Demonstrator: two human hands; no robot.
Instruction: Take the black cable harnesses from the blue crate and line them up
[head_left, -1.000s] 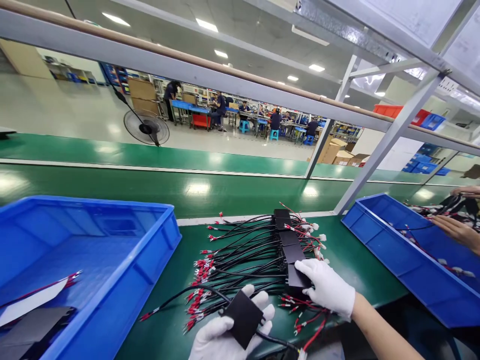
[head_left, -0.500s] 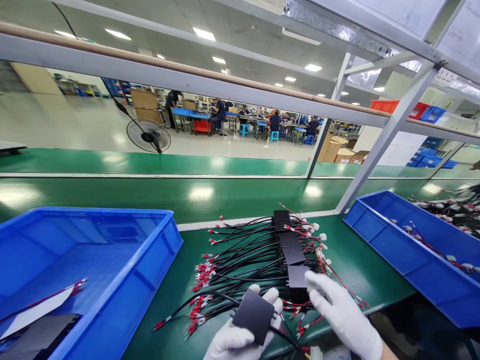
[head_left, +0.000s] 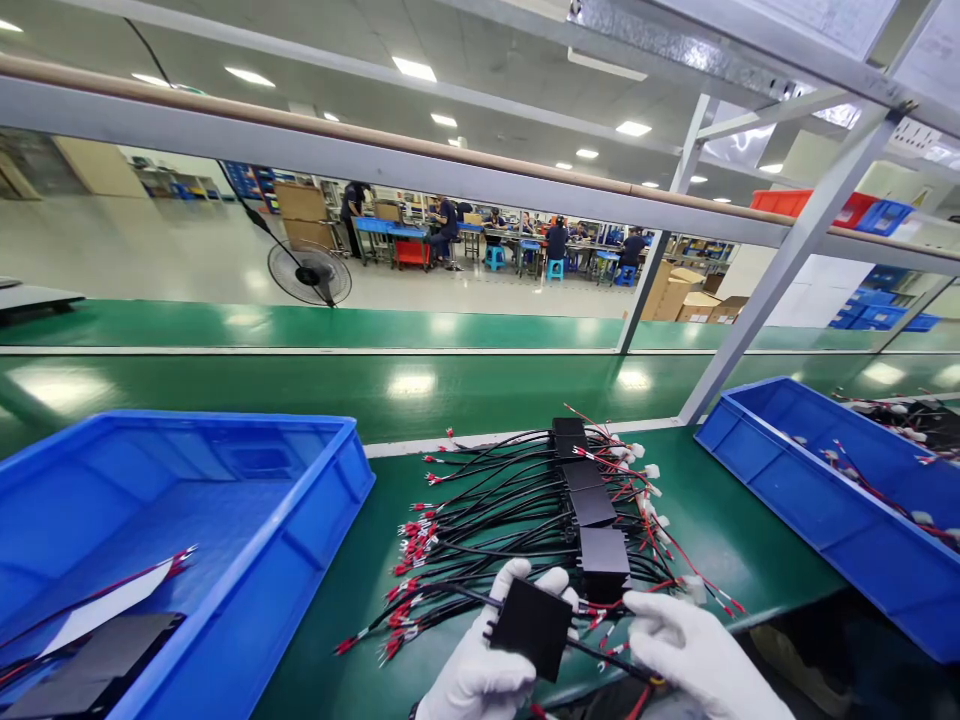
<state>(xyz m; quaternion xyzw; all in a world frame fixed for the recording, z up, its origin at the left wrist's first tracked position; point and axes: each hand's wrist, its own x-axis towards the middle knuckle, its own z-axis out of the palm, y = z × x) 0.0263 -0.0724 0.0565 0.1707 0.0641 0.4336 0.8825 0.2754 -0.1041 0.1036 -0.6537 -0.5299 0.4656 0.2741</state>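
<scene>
Black box (head_left: 529, 628) lies across the left grip (head_left: 476, 668), pinched (right grip (head_left: 694, 645) by its cable (head_left: 609, 659), closure unclear).

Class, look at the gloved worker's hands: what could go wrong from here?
1. The cable from the black box in the left hand overlaps the red-tipped leads, so it might snag them.
2. The right hand is close to the row of boxes; a bump could shift them.
</scene>
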